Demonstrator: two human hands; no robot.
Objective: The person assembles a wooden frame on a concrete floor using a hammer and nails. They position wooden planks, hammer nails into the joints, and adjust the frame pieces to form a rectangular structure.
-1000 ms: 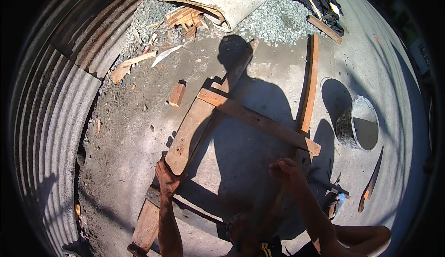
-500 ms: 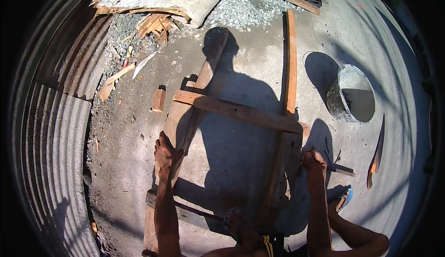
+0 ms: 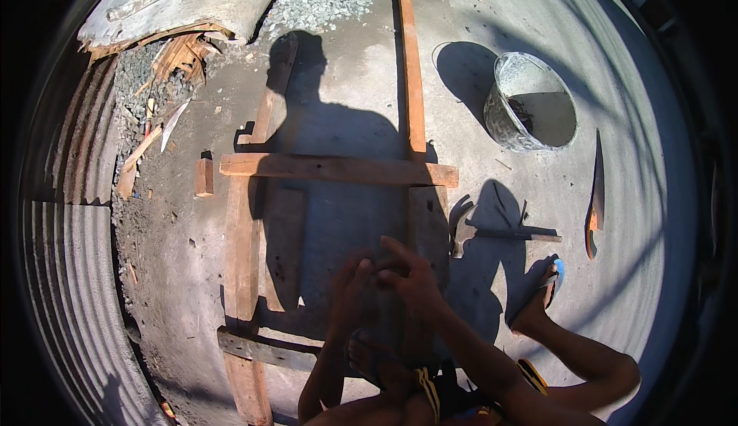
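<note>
"Judging by the crossbar (image 3: 330, 168), what could go wrong?"

"It could skid out of line. It lies across the left plank (image 3: 241, 249) and the right plank (image 3: 427, 214), and neither hand is on it. I can't see whether it's fastened, so one knock might be enough."

"How are the hands?"

"The left hand (image 3: 351, 291) has its fingers bent; the right hand (image 3: 413, 278) sticks one finger out with the others curled. They come together just short of the crossbar, in the person's shadow (image 3: 338, 130). I can't tell whether they pinch anything. Something small could drop there and be hard to spot in the dimness."

"And the hammer (image 3: 462, 232)?"

"It lies on the concrete (image 3: 553, 188), right of the right plank and near the sandalled right foot (image 3: 538, 303). A careless shift of that foot could kick it or cause a stumble. The long blade (image 3: 597, 180) with the orange grip (image 3: 591, 222) lies farther right, bare, so reaching over without looking risks a cut."
</note>
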